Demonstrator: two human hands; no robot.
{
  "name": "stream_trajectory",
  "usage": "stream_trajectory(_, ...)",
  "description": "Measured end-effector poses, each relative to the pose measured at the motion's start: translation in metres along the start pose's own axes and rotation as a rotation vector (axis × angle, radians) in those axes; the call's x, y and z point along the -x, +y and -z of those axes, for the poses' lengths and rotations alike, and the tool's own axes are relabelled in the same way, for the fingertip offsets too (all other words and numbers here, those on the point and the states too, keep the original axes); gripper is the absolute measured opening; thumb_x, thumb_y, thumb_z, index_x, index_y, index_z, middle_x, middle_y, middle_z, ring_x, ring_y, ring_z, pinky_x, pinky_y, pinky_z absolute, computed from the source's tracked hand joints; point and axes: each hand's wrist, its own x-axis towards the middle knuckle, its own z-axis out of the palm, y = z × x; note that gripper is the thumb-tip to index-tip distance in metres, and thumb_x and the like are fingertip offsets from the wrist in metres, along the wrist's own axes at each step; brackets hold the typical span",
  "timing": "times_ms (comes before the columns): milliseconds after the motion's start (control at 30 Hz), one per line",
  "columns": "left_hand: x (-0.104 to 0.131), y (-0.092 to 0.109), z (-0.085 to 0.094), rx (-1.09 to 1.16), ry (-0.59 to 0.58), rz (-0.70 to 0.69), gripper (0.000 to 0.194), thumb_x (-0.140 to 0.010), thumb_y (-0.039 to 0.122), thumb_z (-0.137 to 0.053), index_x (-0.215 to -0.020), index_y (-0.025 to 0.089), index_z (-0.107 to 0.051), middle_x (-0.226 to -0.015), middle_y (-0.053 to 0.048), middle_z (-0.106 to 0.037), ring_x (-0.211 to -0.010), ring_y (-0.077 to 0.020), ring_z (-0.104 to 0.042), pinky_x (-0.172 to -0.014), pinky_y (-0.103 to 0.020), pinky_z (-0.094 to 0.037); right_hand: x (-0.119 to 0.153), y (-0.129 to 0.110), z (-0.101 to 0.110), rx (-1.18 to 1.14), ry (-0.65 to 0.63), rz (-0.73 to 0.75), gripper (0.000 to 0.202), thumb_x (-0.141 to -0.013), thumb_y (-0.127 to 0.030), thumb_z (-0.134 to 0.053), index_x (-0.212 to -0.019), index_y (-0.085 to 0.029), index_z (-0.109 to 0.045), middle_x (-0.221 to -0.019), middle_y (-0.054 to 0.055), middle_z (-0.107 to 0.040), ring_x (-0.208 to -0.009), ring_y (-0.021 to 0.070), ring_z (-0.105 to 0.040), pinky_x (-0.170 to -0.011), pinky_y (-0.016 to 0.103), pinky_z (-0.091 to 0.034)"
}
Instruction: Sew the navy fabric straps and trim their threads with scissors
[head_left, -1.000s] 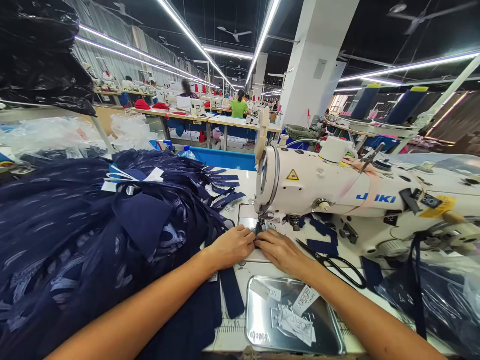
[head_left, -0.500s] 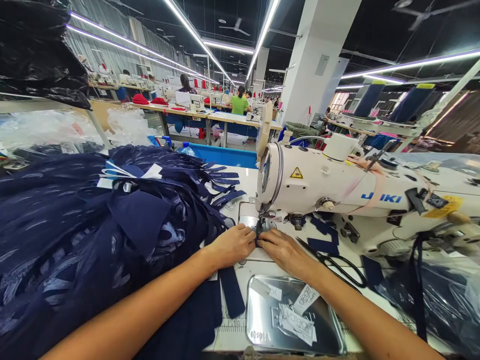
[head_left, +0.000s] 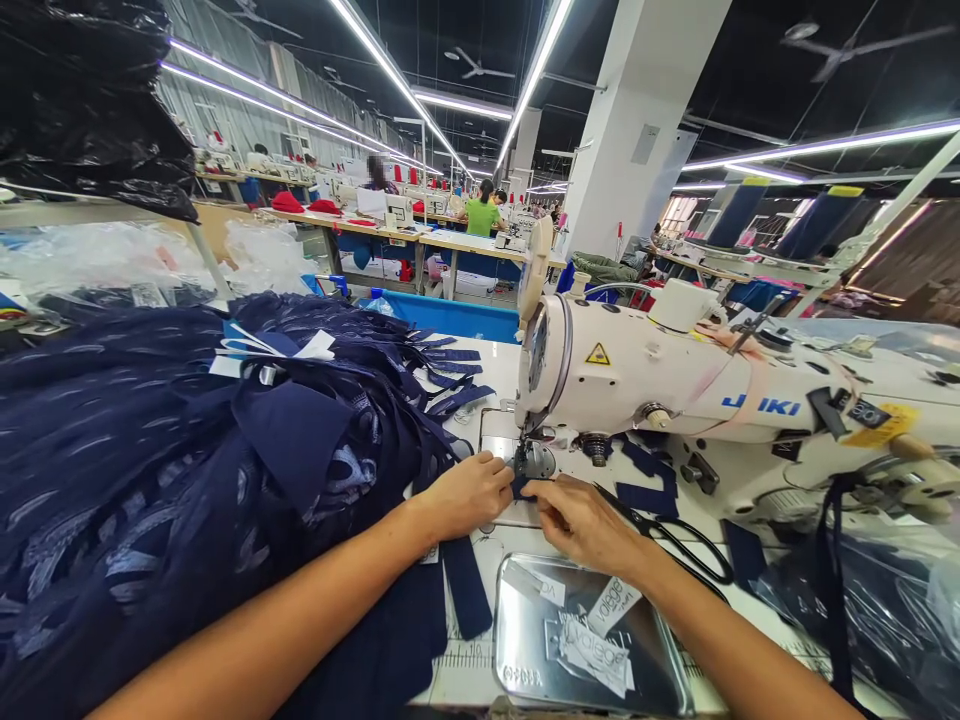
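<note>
My left hand (head_left: 471, 492) lies just left of the needle area, its fingers closed on the edge of a small navy fabric piece (head_left: 523, 488). That piece sits under the presser foot (head_left: 520, 458) of a white sewing machine (head_left: 637, 360). On the right, my right hand (head_left: 583, 518) has its index fingertip at the fabric's right edge, the other fingers bent and apart from it. A metal tray (head_left: 517, 640) below holds several white printed labels (head_left: 596, 655). Black scissors (head_left: 686, 550) rest beside my right wrist.
A large heap of navy garments (head_left: 150, 450) covers the left side. Navy scraps (head_left: 646, 498) lie under the machine arm. A plastic bag (head_left: 877, 600) with dark contents sits at the right. Farther off, people sit at other sewing tables (head_left: 442, 238).
My right hand has lifted and drawn slightly back to the right, its fingers parting from the fabric. My left hand stays at the needle area. The view has shifted slightly.
</note>
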Motion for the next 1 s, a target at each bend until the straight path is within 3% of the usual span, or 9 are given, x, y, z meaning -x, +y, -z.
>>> stream_trajectory(100,0.000,0.000,0.000,-0.004,-0.002,0.006,0.011,-0.079,0.011,-0.052,-0.072,0.011,-0.060,-0.070,-0.005,-0.057,-0.065,-0.0165,-0.050,-0.059,-0.030,-0.038,-0.003,0.003,-0.002,0.042,-0.008,-0.030,0.026,-0.082,-0.006,-0.034,-0.095,-0.016,-0.054,-0.076,0.005,-0.058,-0.065,0.0152,-0.051,-0.062,0.029,-0.043)
stream_trajectory(233,-0.001,0.000,0.000,-0.005,-0.007,0.006,0.009,-0.078,0.011,-0.052,-0.074,0.010,-0.060,-0.072,-0.006,-0.058,-0.067,-0.0171,-0.051,-0.061,-0.031,-0.039,-0.010,0.007,-0.005,0.071,-0.002,-0.011,0.023,-0.087,-0.012,-0.036,-0.097,-0.015,-0.057,-0.094,0.010,-0.058,-0.081,0.0175,-0.054,-0.070,0.030,-0.046)
stream_trajectory(433,-0.001,-0.001,-0.001,-0.006,-0.010,-0.005,0.010,-0.078,0.009,-0.052,-0.072,0.010,-0.060,-0.070,-0.006,-0.058,-0.066,-0.0176,-0.052,-0.059,-0.030,-0.038,-0.013,0.011,-0.008,0.114,-0.093,0.034,0.022,-0.087,-0.013,-0.038,-0.093,-0.013,-0.059,-0.086,0.010,-0.058,-0.077,0.0179,-0.053,-0.065,0.029,-0.047)
stream_trajectory(800,-0.003,-0.001,-0.003,-0.005,-0.012,0.002,0.011,-0.079,0.010,-0.051,-0.071,0.011,-0.058,-0.071,-0.005,-0.056,-0.066,-0.0171,-0.050,-0.059,-0.030,-0.036,-0.012,0.008,-0.007,0.291,-0.148,0.082,0.026,-0.089,-0.012,-0.034,-0.082,-0.015,-0.059,-0.081,0.007,-0.058,-0.073,0.0174,-0.049,-0.064,0.030,-0.044)
stream_trajectory(1000,0.010,-0.003,-0.006,0.058,0.048,0.258,0.008,-0.079,0.018,-0.054,-0.074,0.018,-0.061,-0.078,-0.004,-0.056,-0.077,-0.0191,-0.049,-0.068,-0.035,-0.033,-0.009,0.007,-0.010,0.285,-0.138,0.073,0.024,-0.089,-0.011,-0.035,-0.086,-0.015,-0.059,-0.085,0.008,-0.059,-0.077,0.0181,-0.050,-0.067,0.031,-0.045)
